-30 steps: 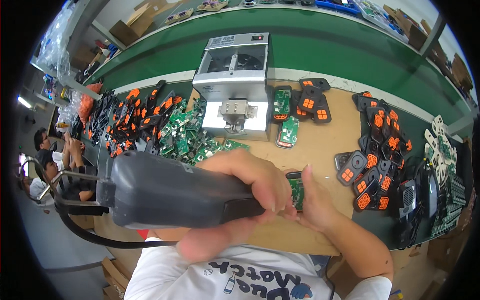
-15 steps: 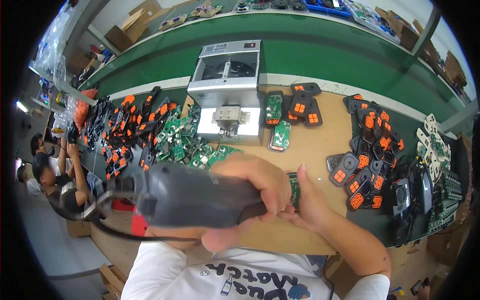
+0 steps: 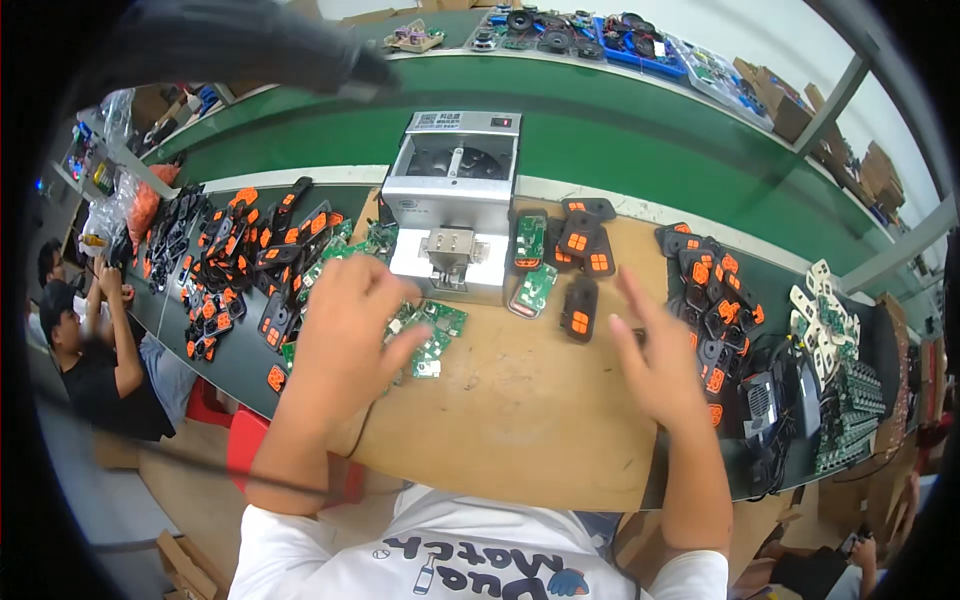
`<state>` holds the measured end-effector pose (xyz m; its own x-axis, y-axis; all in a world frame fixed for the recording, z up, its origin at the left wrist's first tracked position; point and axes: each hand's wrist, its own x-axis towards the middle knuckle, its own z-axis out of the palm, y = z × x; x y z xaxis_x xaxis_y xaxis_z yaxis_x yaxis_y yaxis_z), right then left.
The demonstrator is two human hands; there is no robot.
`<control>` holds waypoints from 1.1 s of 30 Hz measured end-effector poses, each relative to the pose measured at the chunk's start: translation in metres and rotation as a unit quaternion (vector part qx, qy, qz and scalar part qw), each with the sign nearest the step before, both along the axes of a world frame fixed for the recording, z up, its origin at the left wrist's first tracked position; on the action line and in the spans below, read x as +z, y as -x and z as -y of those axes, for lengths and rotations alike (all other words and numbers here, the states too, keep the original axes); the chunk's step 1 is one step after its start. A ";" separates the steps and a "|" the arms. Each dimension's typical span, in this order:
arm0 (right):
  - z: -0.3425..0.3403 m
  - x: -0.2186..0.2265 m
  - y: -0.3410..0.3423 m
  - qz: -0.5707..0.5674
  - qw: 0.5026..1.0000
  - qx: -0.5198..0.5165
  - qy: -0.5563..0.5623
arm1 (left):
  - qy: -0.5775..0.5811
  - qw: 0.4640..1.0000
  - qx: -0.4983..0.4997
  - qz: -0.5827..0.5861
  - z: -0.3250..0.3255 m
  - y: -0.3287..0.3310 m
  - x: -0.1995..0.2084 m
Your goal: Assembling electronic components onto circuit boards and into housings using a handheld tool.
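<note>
Left hand (image 3: 345,335) is seen palm-down with fingers loosely spread, nothing gripped, resting over the scattered green circuit boards (image 3: 432,335) at the left part of the wooden work board (image 3: 520,420). Right hand (image 3: 660,360) is held open and empty, fingers fanned, hovering above the bare board just left of the heap of black-and-orange remote housings (image 3: 715,300). No part is held by either hand.

Ahead of the hands, a grey benchtop machine (image 3: 452,205) stands at the board's far edge; beside it lie a few housings with boards seated in them (image 3: 530,245). A larger heap of housings (image 3: 250,260) is spread to the left. A dark tool body (image 3: 230,45) hangs blurred at the top of the view.

Risks judged: loose boards under the left palm could be swept off the edge or pressed and scratched by a careless move. Housings near the right hand could be knocked from their heap. The hanging tool could swing into the work.
</note>
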<state>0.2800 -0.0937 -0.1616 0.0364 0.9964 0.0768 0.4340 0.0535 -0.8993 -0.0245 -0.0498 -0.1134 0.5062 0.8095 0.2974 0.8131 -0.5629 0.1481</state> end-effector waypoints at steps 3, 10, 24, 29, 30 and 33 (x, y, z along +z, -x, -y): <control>0.004 0.008 -0.028 0.235 0.970 -0.008 -0.062 | -0.006 1.000 -0.011 -0.011 0.004 0.002 -0.023; 0.016 0.008 -0.028 0.405 0.912 -0.061 -0.020 | -0.010 0.998 -0.022 -0.056 -0.001 -0.013 -0.034; 0.025 0.001 -0.002 0.214 0.951 0.216 -0.056 | -0.018 0.997 -0.057 -0.058 -0.004 -0.022 -0.063; 0.032 0.015 0.022 0.359 0.922 0.036 -0.141 | -0.010 0.995 -0.077 -0.066 0.007 -0.030 -0.048; 0.034 0.016 0.028 0.357 0.922 0.041 -0.141 | 0.032 0.993 -0.113 -0.025 0.007 -0.032 -0.041; 0.038 0.010 0.040 0.421 0.905 -0.016 0.061 | 0.106 0.968 -0.214 0.075 -0.001 -0.046 -0.027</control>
<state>0.2400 -0.1321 -0.1512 0.0454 0.9988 -0.0202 0.9678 -0.0490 -0.2470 0.0213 -0.0487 -0.1404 0.7731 0.5860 0.2427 0.4728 -0.7875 0.3954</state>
